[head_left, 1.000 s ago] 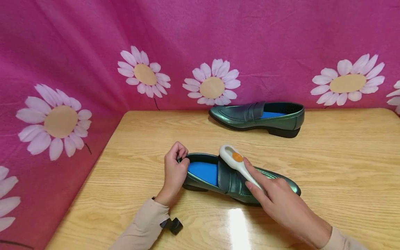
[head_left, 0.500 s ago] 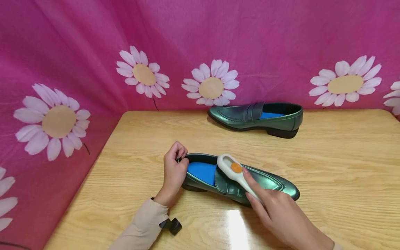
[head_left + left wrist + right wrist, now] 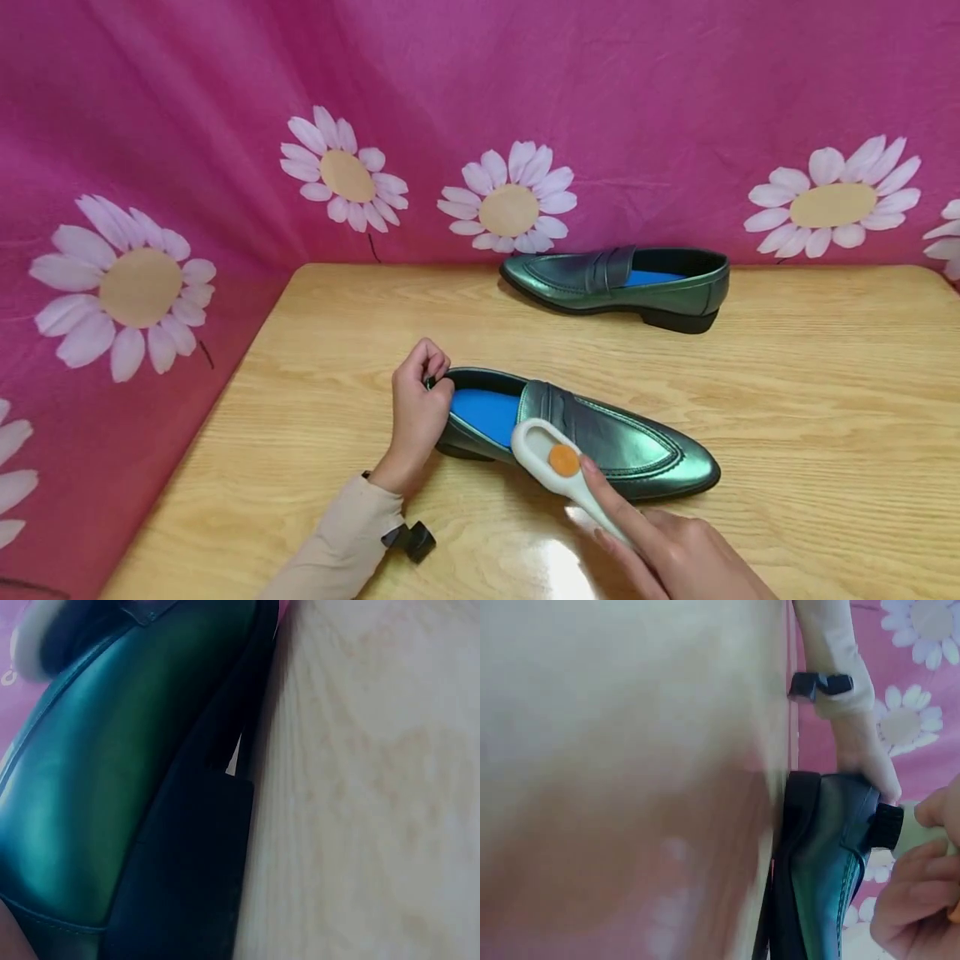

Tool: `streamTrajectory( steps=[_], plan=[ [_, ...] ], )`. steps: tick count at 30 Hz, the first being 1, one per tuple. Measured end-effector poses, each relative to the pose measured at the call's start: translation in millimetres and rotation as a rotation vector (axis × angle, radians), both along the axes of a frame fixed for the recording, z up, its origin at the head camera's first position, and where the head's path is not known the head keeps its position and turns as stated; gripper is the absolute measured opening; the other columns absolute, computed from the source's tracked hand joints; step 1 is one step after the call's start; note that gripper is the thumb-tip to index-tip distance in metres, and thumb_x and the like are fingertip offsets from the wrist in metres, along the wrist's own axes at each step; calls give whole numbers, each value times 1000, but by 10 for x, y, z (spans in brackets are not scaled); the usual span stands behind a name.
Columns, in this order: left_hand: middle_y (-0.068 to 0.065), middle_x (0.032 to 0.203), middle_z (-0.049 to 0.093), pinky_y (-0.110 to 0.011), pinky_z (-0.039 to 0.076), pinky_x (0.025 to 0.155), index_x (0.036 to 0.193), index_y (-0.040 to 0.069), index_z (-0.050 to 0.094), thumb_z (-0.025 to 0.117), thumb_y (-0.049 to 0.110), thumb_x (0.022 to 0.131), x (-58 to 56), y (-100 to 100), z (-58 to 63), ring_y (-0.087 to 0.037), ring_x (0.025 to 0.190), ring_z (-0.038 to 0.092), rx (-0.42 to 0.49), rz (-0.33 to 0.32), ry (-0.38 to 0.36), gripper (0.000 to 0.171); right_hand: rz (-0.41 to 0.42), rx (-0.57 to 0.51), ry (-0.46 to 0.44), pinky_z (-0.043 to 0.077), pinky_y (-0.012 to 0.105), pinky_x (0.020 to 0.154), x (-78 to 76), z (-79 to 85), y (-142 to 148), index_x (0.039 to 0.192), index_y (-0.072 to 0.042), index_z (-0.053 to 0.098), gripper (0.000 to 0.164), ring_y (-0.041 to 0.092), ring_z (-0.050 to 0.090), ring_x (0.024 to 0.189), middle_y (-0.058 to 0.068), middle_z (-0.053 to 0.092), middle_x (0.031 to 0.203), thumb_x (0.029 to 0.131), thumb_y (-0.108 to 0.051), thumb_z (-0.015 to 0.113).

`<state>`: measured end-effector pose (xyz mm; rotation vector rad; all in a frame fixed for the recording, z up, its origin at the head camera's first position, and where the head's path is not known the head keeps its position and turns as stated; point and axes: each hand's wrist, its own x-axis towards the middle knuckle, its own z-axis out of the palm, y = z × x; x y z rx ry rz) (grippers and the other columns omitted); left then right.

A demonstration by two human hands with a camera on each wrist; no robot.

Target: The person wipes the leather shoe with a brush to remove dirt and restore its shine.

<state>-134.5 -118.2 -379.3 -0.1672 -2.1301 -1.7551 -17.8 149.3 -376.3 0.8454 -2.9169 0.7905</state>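
Note:
A shiny dark-green loafer (image 3: 637,442) with a blue insole lies on the wooden table, toe to the right. My left hand (image 3: 420,417) grips the back of its collar at the heel. In my right hand (image 3: 675,550) is a white-handled shoe brush (image 3: 531,454) with an orange button, forefinger lying along it. The brush head overlaps the near side of the loafer, by the opening. In the right wrist view its black bristles (image 3: 886,826) are right at the upper. The left wrist view shows the loafer's black heel block (image 3: 180,862) close up.
A matching loafer (image 3: 562,279) stands at the back of the table (image 3: 337,317), toe to the left. Behind it and on the left hangs a magenta cloth (image 3: 637,100) printed with large white daisies. A small black device (image 3: 411,540) is worn on the left wrist.
The shoe brush has moved with my right hand from the top of the loafer's tongue down over its near side. The left hand and both loafers have stayed in place.

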Motion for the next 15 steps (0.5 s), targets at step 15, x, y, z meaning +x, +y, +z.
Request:
streamTrajectory(
  steps=[15],
  plan=[
    [-6, 75, 35, -30, 26, 68, 74, 3, 36, 40, -20, 71, -2, -6, -9, -19, 74, 37, 3, -12, 0, 24, -124, 55, 250, 31, 22, 43, -550, 123, -70, 148, -22, 39, 62, 2, 29, 44, -12, 31, 54, 92, -23, 65]
  ],
)
